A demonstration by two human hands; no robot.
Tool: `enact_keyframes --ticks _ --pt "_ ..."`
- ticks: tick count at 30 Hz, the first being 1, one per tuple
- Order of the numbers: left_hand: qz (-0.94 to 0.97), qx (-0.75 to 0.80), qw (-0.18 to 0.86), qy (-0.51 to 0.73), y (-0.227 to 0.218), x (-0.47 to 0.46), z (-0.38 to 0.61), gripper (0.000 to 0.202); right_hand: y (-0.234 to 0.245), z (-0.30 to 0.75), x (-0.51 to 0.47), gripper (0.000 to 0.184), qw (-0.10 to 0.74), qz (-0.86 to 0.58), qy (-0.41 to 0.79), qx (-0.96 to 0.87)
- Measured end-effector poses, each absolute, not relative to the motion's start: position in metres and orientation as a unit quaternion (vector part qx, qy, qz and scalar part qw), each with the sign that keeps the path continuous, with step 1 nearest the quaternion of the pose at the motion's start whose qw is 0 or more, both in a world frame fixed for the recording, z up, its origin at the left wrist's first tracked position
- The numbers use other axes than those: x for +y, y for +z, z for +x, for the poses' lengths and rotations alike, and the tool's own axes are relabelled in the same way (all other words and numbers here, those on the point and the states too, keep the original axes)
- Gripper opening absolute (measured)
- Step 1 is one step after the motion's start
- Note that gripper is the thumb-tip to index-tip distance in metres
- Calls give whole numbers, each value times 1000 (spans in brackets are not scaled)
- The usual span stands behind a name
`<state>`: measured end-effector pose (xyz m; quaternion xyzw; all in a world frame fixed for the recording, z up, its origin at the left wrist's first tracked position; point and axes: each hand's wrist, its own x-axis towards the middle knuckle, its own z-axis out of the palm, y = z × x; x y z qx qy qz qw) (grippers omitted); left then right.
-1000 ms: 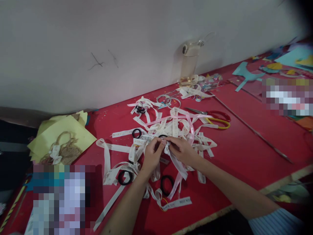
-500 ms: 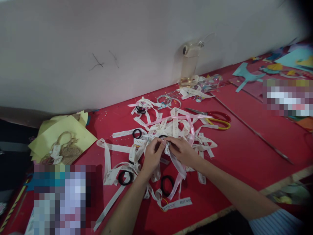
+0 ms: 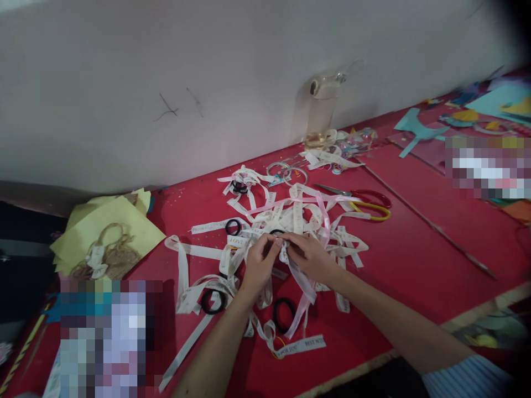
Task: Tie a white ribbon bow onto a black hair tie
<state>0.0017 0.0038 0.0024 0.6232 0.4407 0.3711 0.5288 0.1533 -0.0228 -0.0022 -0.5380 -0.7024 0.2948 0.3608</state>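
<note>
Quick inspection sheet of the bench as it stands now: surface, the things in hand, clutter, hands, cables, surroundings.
Surface: red table, bare at the right, light edge strip at the near side.
Job's things: white printed ribbon pinched between both hands above a ribbon pile; black hair ties lie among the strips.
Clutter: scissors behind the pile, clear rings, yellow paper with twine at the left, blue paper cut-outs far right.
Grippers: left hand and right hand both closed on the ribbon, fingertips meeting.
Cables: nothing seen.
Surroundings: white wall behind; clear bottle against it.
</note>
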Motion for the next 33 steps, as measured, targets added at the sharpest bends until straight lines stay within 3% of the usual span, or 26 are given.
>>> enact_keyframes --ticks 33 --pt "622 440 526 377 2 3 2 24 -3 153 -24 34 366 -542 286 -700"
